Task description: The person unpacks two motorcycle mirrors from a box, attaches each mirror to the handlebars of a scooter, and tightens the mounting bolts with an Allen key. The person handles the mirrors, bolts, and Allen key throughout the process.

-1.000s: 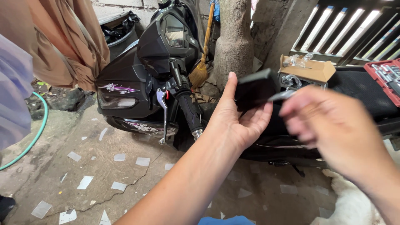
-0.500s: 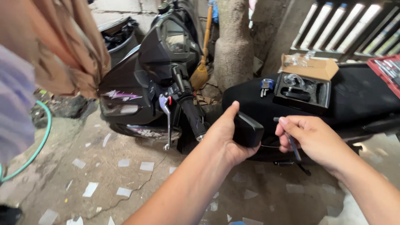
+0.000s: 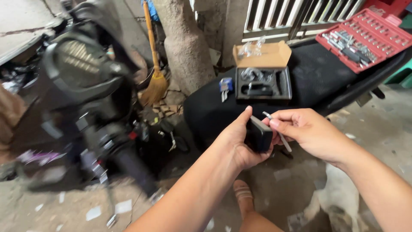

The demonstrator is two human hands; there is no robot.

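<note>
Outdoors, over cracked concrete floor, your left hand grips a black box; your right hand pinches a thin metal tool near the black motorbike seat.

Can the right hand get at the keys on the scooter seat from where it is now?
Probably yes, once freed. The keys lie in the open on the black seat, left of the open box, nothing over them. But the right hand grips a thin metal tool.
</note>
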